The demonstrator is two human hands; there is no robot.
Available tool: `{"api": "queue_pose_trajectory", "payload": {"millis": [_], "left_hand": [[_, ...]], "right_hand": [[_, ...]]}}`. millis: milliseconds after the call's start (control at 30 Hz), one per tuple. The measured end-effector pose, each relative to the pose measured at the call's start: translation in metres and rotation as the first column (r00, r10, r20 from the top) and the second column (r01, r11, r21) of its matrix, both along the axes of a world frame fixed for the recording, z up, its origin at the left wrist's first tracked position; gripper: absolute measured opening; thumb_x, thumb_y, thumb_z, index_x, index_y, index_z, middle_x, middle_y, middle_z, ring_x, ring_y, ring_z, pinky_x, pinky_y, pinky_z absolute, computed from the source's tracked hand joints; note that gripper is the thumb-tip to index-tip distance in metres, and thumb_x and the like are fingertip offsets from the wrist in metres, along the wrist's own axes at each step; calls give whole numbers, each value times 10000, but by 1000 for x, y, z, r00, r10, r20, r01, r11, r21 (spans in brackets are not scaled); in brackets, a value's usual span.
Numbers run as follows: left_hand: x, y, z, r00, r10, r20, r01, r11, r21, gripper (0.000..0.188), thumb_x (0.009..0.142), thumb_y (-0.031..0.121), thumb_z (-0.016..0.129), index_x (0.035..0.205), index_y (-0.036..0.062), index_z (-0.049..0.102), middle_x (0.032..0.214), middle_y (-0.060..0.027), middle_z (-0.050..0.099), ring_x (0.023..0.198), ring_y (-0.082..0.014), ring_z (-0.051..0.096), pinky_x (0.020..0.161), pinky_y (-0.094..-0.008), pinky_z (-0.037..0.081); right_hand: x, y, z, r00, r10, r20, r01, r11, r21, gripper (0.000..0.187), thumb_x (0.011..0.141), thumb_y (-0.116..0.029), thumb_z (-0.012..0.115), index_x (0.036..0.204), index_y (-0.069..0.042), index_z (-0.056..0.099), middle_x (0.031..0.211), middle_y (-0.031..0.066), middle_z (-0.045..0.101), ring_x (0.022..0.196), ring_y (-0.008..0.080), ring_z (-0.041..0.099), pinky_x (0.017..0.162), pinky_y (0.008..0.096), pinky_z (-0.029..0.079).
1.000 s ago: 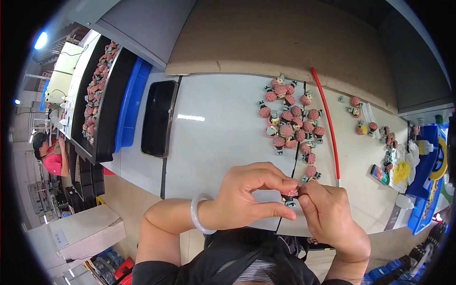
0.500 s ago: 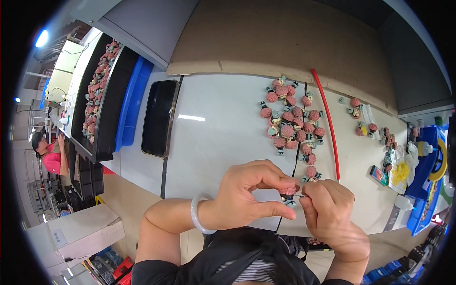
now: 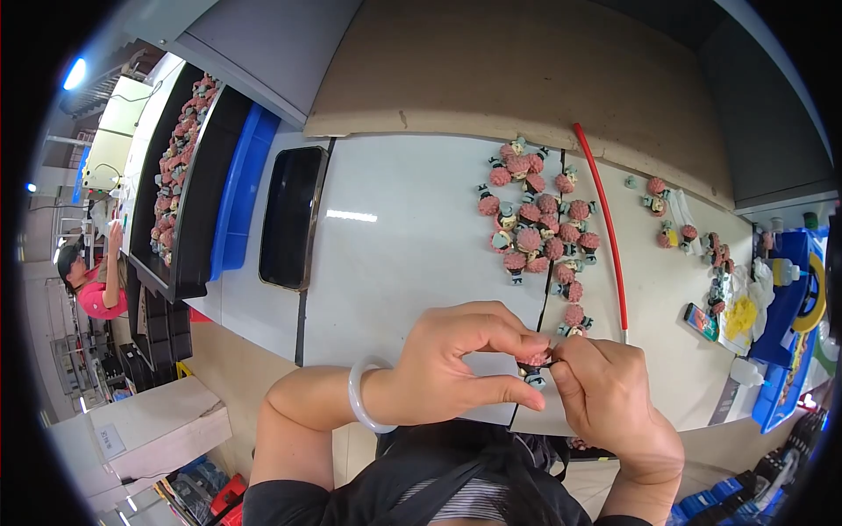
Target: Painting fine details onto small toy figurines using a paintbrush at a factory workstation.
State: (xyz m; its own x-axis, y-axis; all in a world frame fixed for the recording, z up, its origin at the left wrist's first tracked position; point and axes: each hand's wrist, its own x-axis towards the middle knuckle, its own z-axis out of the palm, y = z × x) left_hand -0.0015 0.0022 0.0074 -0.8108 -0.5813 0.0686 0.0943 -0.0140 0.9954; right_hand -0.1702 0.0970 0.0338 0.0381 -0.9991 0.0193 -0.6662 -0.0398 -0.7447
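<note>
Between thumb and fingers, my left hand (image 3: pixel 465 358) pinches a small figurine (image 3: pixel 532 360) with a pink curly top and a dark and grey-blue body. My right hand (image 3: pixel 605 381) is closed beside it, thumb against curled fingers. From those fingers a thin dark tip reaches the figurine; the rest of that thing is hidden in my grip, and its kind does not show. Beyond my hands lies a cluster of similar figurines (image 3: pixel 529 238) on the white table, the nearest one (image 3: pixel 574 316) just past my right fingers.
A red tube (image 3: pixel 605 223) lies right of the cluster, with more figurines (image 3: pixel 688 232) beyond it. A phone (image 3: pixel 292 219) and a black tray (image 3: pixel 195 210) filled with figurines are at left. Blue bins (image 3: pixel 783 333) stand at the right edge. Far left is another person (image 3: pixel 98 285).
My right hand has moved slightly left, bringing the dark tip against the figurine. My left hand has stayed nearly still. The other person's arm has risen.
</note>
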Motion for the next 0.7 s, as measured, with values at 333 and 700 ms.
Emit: {"api": "queue_pose_trajectory", "payload": {"millis": [333, 700], "left_hand": [[-2, 3, 1, 994, 81, -74, -69, 986, 150, 424, 550, 1, 815, 923, -38, 616, 881, -139, 610, 849, -216, 623, 784, -318, 519], [-1, 1, 1, 998, 56, -25, -54, 995, 87, 427, 542, -5, 818, 918, -38, 619, 865, -138, 617, 808, -196, 621, 750, -294, 513]], "right_hand": [[2, 1, -5, 996, -57, -64, 45, 982, -181, 117, 813, -121, 551, 770, -23, 502, 617, 102, 513, 523, 293, 510, 482, 367, 403], [5, -1, -6, 994, -70, -83, 54, 981, -185, 100, 771, -92, 582, 757, -32, 503, 600, 96, 500, 520, 289, 503, 480, 366, 396]]}}
